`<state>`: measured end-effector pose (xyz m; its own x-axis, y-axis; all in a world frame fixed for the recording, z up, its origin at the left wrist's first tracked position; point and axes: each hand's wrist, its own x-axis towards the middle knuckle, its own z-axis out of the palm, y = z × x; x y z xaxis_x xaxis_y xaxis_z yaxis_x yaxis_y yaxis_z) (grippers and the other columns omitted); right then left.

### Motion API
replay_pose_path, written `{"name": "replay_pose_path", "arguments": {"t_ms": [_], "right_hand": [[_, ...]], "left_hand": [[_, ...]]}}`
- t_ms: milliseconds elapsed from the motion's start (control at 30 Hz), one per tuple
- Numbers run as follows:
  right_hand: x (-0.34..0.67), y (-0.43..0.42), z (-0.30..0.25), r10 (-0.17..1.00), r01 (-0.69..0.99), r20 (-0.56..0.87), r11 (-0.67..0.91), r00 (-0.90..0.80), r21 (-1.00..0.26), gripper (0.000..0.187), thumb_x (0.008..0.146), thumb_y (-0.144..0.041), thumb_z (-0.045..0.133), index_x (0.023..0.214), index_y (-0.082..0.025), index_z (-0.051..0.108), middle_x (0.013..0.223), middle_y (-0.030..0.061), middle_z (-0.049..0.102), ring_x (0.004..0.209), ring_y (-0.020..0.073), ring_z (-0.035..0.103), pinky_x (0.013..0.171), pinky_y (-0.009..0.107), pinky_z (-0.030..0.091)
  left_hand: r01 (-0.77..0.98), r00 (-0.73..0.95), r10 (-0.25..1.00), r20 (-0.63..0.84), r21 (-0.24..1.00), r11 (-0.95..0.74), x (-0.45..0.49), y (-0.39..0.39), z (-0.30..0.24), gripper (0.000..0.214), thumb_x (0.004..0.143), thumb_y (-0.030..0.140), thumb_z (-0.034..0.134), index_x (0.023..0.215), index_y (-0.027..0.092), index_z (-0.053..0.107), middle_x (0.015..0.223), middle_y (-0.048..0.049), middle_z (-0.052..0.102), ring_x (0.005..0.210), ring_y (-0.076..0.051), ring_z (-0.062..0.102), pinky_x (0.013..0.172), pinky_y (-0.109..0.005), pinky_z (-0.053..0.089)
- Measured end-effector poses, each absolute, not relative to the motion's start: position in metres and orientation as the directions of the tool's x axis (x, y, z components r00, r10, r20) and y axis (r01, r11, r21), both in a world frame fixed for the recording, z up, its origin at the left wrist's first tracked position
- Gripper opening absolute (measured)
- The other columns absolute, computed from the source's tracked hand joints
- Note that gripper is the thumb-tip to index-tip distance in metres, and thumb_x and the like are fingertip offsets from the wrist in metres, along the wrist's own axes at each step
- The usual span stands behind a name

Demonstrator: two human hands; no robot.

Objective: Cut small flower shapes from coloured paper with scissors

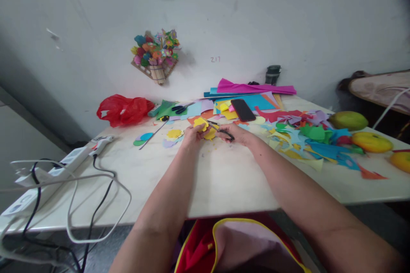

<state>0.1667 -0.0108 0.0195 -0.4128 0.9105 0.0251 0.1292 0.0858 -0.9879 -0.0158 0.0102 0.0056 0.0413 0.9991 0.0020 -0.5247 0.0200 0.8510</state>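
Note:
Near the middle of the table, my left hand (192, 135) is closed on a yellow paper flower (201, 124) with a scalloped edge. My right hand (235, 133) grips dark-handled scissors (226, 133), whose blades point left toward the flower. Another yellow paper piece (209, 134) shows just below the blades; whether it is held or lies on the table I cannot tell. More yellow scalloped cutouts (174, 134) lie left of my left hand. Tiny yellow scraps are scattered on the tabletop under my hands.
Colourful paper scraps (317, 134) and several fruits (371, 141) cover the right side. Behind my hands are a phone (243, 110), paper sheets (256, 101) and second scissors (182, 108). A red plastic bag (124, 110) sits back left; a power strip (48, 181) with cables lies front left.

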Motion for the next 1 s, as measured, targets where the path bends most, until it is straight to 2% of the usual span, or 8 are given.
{"name": "replay_pose_path", "arguments": {"t_ms": [200, 467, 633, 867, 1000], "right_hand": [[0.169, -0.006, 0.016, 0.912, 0.117, -0.006, 0.047, -0.411, -0.992, 0.033, 0.071, -0.038, 0.074, 0.062, -0.018, 0.049, 0.047, -0.0049, 0.047, 0.038, 0.0054, 0.038, 0.037, 0.02, 0.027], [0.173, -0.004, 0.013, 0.91, 0.144, -0.006, 0.058, -0.415, -0.988, 0.032, 0.075, -0.043, 0.073, 0.068, -0.016, 0.056, 0.049, -0.0038, 0.051, 0.038, 0.0063, 0.04, 0.037, 0.021, 0.028], [0.173, -0.007, 0.014, 0.905, 0.162, 0.014, 0.091, -0.425, -0.983, 0.034, 0.068, -0.039, 0.08, 0.068, -0.016, 0.054, 0.051, -0.0044, 0.052, 0.039, 0.0052, 0.04, 0.038, 0.02, 0.029], [0.174, -0.002, 0.009, 0.908, 0.092, 0.036, 0.082, -0.418, -0.992, 0.031, 0.072, -0.04, 0.075, 0.07, -0.016, 0.055, 0.049, -0.0045, 0.051, 0.038, 0.006, 0.04, 0.038, 0.021, 0.029], [0.175, -0.002, 0.008, 0.912, 0.127, 0.055, 0.116, -0.407, -0.985, 0.031, 0.066, -0.036, 0.079, 0.071, -0.016, 0.057, 0.05, -0.0043, 0.053, 0.039, 0.0064, 0.042, 0.038, 0.021, 0.03]], "left_hand": [[-0.516, 0.046, 0.999, 0.01, 0.857, 0.015, -0.016, 0.011, 0.005, 0.006, 0.07, 0.008, 0.068, 0.076, 0.01, 0.069, 0.076, -0.0088, 0.073, 0.072, -0.017, 0.072, 0.069, -0.025, 0.061], [-0.523, 0.04, 0.999, 0.003, 0.852, 0.018, -0.015, 0.01, 0.006, 0.011, 0.065, 0.008, 0.074, 0.074, 0.009, 0.068, 0.073, -0.009, 0.072, 0.069, -0.018, 0.072, 0.066, -0.026, 0.06], [-0.501, 0.058, 0.998, -0.004, 0.865, 0.033, -0.015, 0.009, 0.006, 0.013, 0.064, 0.01, 0.076, 0.074, 0.008, 0.068, 0.072, -0.0085, 0.072, 0.063, -0.016, 0.069, 0.061, -0.023, 0.058], [-0.454, 0.09, 0.996, -0.011, 0.889, 0.051, -0.015, 0.009, 0.005, 0.015, 0.063, 0.009, 0.078, 0.073, 0.009, 0.068, 0.065, -0.0047, 0.068, 0.048, -0.01, 0.06, 0.055, -0.021, 0.055], [-0.447, 0.109, 0.994, 0.013, 0.894, 0.037, -0.014, 0.009, 0.006, 0.016, 0.063, 0.009, 0.079, 0.075, 0.009, 0.068, 0.066, -0.0043, 0.068, 0.05, -0.01, 0.06, 0.055, -0.02, 0.055]]}}
